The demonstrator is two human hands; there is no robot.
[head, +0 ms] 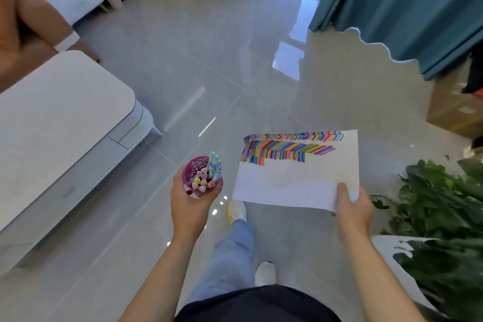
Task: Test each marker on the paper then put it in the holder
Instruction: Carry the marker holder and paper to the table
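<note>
My left hand (188, 204) grips a purple holder (192, 168) from below, held upright in the air over the floor. Several markers (209, 174) stand in it, caps up, filling its right side. My right hand (351, 206) pinches the near right corner of a white paper (295, 183), thumb on top. The sheet is held flat in front of me and carries rows of many-coloured test strokes along its far edge. The two hands are apart, the holder to the left of the paper.
I stand on a glossy grey tiled floor (183, 65), my legs and white shoes below. A white low table (57, 117) is at the left, a green plant (444, 217) at the right, teal curtains (407, 5) and a cardboard box (454, 110) beyond.
</note>
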